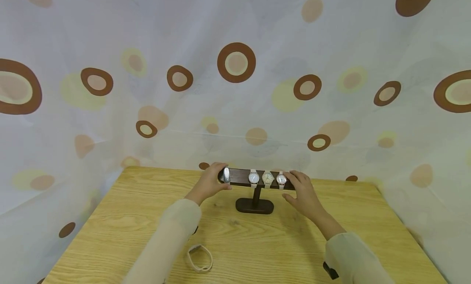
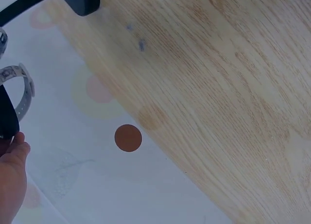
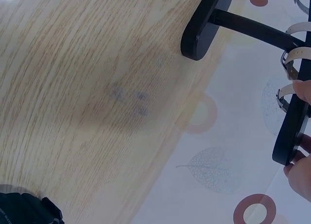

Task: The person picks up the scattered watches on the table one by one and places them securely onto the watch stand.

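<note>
A dark watch stand (image 1: 241,176) has a long bar on a post, its oval base on the table. On the bar sit a pale smart band (image 1: 226,174) at the left end and three round-faced watches with light straps, among them a white-dialed watch (image 1: 254,177) and a cream-dialed watch (image 1: 268,177). My left hand (image 1: 210,181) grips the bar's left end beside the smart band. At the right end, my right hand (image 1: 304,194) holds the bar with fingers behind it, close to the rightmost watch (image 1: 281,179).
A loose pale wristband (image 1: 200,258) lies looped on the wooden table (image 1: 235,243), near the left forearm. Behind the table hangs a white sheet (image 1: 206,26) with brown and beige dots.
</note>
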### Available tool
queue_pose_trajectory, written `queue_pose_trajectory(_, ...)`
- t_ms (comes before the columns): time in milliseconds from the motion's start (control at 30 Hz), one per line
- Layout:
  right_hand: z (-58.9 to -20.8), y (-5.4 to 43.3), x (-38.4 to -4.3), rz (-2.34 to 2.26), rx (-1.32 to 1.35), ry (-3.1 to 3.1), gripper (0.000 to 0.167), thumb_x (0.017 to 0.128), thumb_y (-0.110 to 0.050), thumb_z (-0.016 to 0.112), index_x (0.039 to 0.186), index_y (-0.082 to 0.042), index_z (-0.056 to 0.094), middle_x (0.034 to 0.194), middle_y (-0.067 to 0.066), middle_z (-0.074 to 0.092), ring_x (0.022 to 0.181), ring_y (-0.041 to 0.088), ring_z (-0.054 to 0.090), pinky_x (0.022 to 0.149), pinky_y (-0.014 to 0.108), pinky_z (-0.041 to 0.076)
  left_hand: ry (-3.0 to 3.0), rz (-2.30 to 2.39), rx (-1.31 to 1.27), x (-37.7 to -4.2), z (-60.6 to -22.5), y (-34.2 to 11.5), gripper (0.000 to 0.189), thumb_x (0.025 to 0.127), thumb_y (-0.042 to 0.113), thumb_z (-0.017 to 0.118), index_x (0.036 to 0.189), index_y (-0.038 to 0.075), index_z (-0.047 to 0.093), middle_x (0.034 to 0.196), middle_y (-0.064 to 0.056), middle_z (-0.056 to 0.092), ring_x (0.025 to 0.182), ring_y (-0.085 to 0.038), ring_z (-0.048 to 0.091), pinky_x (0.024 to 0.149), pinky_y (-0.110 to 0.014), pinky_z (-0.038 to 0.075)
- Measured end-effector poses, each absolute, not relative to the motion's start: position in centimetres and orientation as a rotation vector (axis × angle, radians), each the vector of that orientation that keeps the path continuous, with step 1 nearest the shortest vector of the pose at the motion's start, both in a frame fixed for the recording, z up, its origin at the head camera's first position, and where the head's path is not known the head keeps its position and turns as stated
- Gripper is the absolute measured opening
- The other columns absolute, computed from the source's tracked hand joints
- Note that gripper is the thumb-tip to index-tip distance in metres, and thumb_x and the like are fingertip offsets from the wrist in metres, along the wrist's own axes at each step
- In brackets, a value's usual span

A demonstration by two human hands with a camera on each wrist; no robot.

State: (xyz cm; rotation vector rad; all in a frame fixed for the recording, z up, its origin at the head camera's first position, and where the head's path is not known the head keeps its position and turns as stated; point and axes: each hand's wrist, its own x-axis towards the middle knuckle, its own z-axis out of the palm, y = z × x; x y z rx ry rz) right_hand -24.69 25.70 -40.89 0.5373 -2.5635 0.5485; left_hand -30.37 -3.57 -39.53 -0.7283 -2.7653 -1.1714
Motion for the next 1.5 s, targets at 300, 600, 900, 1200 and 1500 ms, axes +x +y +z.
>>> queue_pose_trajectory(300,-41.2,25.7,-24.7,0.535,0.532,-2.540,0.062,0.070,-0.003,0.078,0.126,0.005,0.051,0.121,0.028,0.049,0.115,0.048,0.042,0.095,0.062,0.038,-2.807,-1.047,-0.782,-30.4,-39.3,-2.5,0.071,0.075,0.021,0.077,0.134,-0.001,0.045,0.136,-0.017,0.046,0.124,-0.031,0.046,0.104,-0.041,0.042)
queue_pose_trajectory(600,-41.3,25.9,-24.7,0.534,0.545,-2.534,0.064,0.070,-0.002,0.078,0.127,0.005,0.049,0.124,0.030,0.047,0.116,0.048,0.041,0.095,0.063,0.038,-2.800,-0.933,-0.853,-30.4,-38.8,-1.6,0.071,0.073,0.025,0.077,0.133,-0.001,0.047,0.135,-0.017,0.049,0.130,-0.032,0.040,0.108,-0.042,0.038)
queue_pose_trajectory(900,-41.3,25.8,-24.8,0.529,0.532,-2.570,0.062,0.072,-0.001,0.076,0.128,0.006,0.049,0.126,0.027,0.046,0.117,0.046,0.041,0.097,0.061,0.038,-2.823,-0.827,-0.901,-30.4,-38.8,-0.8,0.072,0.074,0.028,0.076,0.133,0.000,0.047,0.139,-0.016,0.046,0.140,-0.033,0.023,0.114,-0.045,0.027)
queue_pose_trajectory(1200,-41.5,25.9,-24.8,0.497,0.566,-2.537,0.063,0.071,-0.001,0.077,0.127,0.007,0.049,0.126,0.028,0.046,0.116,0.045,0.041,0.098,0.060,0.037,-2.836,-0.816,-0.922,-30.1,-38.3,-0.1,0.072,0.074,0.028,0.075,0.133,-0.002,0.046,0.138,-0.016,0.047,0.141,-0.032,0.022,0.115,-0.044,0.025)
queue_pose_trajectory(1500,-41.4,25.9,-24.7,0.474,0.578,-2.537,0.064,0.070,-0.001,0.077,0.127,0.007,0.049,0.124,0.029,0.047,0.115,0.045,0.042,0.097,0.060,0.038,-2.835,-0.807,-0.930,-30.1,-38.4,0.3,0.074,0.074,0.029,0.075,0.134,-0.001,0.046,0.138,-0.016,0.047,0.140,-0.032,0.024,0.117,-0.044,0.019)
